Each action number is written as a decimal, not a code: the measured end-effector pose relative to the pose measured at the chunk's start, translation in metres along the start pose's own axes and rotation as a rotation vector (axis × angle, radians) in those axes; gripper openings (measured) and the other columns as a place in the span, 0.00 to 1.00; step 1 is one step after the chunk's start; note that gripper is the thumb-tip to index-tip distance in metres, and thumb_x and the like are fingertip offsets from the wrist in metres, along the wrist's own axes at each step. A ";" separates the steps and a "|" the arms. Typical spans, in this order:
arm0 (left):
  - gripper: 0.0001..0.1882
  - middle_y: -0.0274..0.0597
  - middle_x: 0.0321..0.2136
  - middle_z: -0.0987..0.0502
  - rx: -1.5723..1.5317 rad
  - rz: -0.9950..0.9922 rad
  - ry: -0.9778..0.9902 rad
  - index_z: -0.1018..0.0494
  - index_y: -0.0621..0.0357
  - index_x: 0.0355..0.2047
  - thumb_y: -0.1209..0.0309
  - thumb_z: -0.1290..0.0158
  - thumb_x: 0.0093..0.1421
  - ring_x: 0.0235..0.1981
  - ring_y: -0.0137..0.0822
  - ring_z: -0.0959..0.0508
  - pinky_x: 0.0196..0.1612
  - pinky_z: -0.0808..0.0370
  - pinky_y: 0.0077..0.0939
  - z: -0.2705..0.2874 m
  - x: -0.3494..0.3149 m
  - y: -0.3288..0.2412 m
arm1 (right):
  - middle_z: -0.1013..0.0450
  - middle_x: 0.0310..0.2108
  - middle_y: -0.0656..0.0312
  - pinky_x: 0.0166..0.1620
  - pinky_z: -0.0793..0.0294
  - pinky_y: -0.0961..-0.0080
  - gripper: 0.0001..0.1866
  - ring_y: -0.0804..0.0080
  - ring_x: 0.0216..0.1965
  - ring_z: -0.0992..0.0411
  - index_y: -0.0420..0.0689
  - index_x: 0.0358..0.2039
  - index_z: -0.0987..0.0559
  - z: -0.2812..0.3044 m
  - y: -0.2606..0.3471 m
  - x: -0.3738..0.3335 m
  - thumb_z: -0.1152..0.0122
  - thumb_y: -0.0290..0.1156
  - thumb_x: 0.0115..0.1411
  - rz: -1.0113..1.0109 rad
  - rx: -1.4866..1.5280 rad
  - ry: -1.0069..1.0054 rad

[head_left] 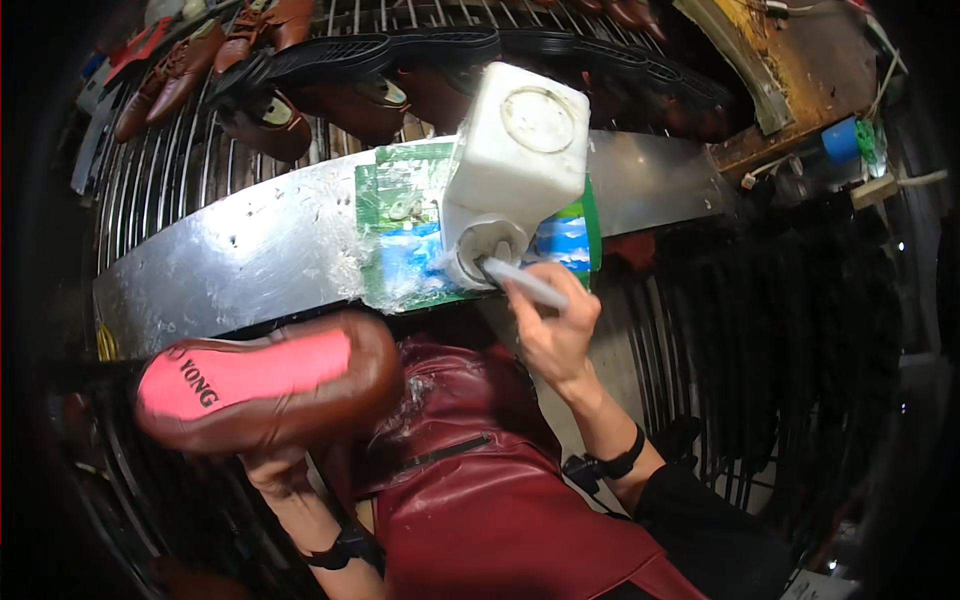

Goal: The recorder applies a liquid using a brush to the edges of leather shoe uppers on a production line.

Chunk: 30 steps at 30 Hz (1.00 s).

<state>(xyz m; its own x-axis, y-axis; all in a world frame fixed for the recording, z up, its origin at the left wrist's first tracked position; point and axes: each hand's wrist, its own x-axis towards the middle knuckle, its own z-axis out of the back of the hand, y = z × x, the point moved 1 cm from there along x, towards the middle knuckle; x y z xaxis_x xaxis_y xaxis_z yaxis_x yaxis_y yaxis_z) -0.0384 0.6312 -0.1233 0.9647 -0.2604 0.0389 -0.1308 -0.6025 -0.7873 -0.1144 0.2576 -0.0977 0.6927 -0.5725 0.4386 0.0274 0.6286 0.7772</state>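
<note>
A brown leather shoe upper (368, 375) is turned bottom up at the left, its pink underside showing. My left hand (277, 470) holds it from beneath, and the fingers are hidden behind it. My right hand (556, 325) is closed round the pale handle of a brush (535, 284). The brush's dark end reaches into the round mouth of a white plastic container (515, 150), which sits on a green and blue board (410, 262) smeared with white residue.
Under the board lies a curved metal shelf (230, 240). Behind it, brown shoes (180, 75) and black soles (440, 45) rest on a bar rack. A wooden surface (820, 60) and a blue cylinder (841, 142) are at the far right. A dark red apron (480, 500) covers my lap.
</note>
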 end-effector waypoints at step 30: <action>0.13 0.72 0.57 0.25 1.595 -0.699 0.298 0.33 0.67 0.53 0.79 0.48 0.70 0.58 0.67 0.21 0.60 0.23 0.58 0.016 0.032 0.042 | 0.18 0.28 0.57 0.26 0.22 0.78 0.08 0.75 0.24 0.21 0.32 0.36 0.17 -0.167 0.036 0.048 0.31 0.26 0.67 -0.540 0.727 0.542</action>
<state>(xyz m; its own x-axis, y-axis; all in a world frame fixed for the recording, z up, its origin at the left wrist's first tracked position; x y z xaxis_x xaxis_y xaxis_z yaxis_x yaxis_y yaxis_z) -0.0096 0.6093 -0.1649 0.6433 -0.5255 0.5568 0.7550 0.5562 -0.3473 0.0404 0.3406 -0.1242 0.9518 -0.2575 -0.1669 0.1138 -0.2087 0.9713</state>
